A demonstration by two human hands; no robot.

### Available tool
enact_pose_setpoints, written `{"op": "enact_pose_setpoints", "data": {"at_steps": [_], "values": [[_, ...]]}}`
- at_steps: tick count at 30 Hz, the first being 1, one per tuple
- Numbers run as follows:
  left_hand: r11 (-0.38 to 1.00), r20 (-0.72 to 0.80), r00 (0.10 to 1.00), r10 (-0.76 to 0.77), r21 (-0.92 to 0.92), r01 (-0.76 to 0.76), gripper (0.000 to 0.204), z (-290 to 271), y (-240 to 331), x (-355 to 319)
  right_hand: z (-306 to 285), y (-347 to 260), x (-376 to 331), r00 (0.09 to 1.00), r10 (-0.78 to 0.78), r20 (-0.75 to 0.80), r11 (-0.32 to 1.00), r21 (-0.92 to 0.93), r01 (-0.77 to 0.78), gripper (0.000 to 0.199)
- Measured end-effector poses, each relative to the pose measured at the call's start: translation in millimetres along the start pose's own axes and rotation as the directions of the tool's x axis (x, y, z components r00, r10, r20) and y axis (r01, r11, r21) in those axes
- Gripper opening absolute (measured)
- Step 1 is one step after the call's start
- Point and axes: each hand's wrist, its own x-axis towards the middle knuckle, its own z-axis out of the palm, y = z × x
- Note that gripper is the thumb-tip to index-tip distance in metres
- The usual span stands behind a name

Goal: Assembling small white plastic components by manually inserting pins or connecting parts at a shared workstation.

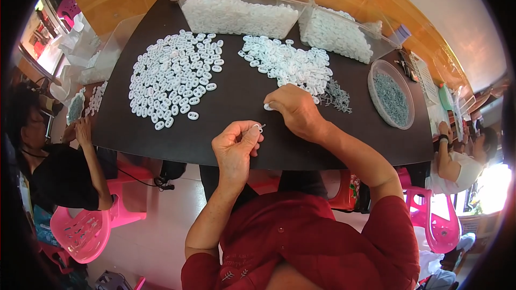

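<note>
My left hand (235, 147) hovers over the near edge of the dark table (231, 102), pinching a small white plastic ring piece with a thin metal pin at its fingertips. My right hand (293, 108) rests on the table just beyond, fingers closed on another white ring piece (267, 107). Behind my right hand lies a heap of white ring pieces (290, 64). A small pile of grey metal pins (336, 95) sits to its right. A wider spread of white ring pieces (174, 75) covers the table's left part.
Two clear tubs of white pieces (236, 15) (336, 33) stand at the back. A round clear dish of grey pins (391, 94) sits at right. Other people sit at left (54, 166) and right (457, 166). Pink plastic stools (86, 231) stand on the floor.
</note>
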Motion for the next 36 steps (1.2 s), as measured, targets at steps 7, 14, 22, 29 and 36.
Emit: {"op": "enact_pose_setpoints", "data": {"at_steps": [7,14,22,29,36], "values": [[0.997,-0.031,0.998,0.058,-0.048,-0.059,0.014,7.2,8.3,-0.4,-17.9,-18.9,-0.9,0.894,0.375,0.246,0.667,0.598,-0.444,0.013],[0.997,-0.015,0.997,0.069,-0.022,-0.07,0.016,10.3,5.9,-2.8,-21.8,-21.9,-6.3,0.826,0.46,0.325,0.437,0.727,-0.529,0.017],[0.999,-0.036,0.998,0.045,-0.014,-0.046,0.014,13.3,6.4,-3.9,-16.8,-23.1,-11.8,0.801,0.506,0.32,0.396,0.739,-0.545,0.018],[0.994,-0.035,0.995,0.096,-0.041,-0.098,0.02,11.3,4.1,-5.0,-22.2,-42.1,-9.3,0.867,0.432,0.248,0.654,0.576,-0.491,0.014],[0.998,0.017,0.998,0.065,0.001,-0.065,0.019,11.4,6.0,-11.0,-15.2,-31.5,-14.2,0.873,0.423,0.242,0.632,0.611,-0.476,0.013]]}}
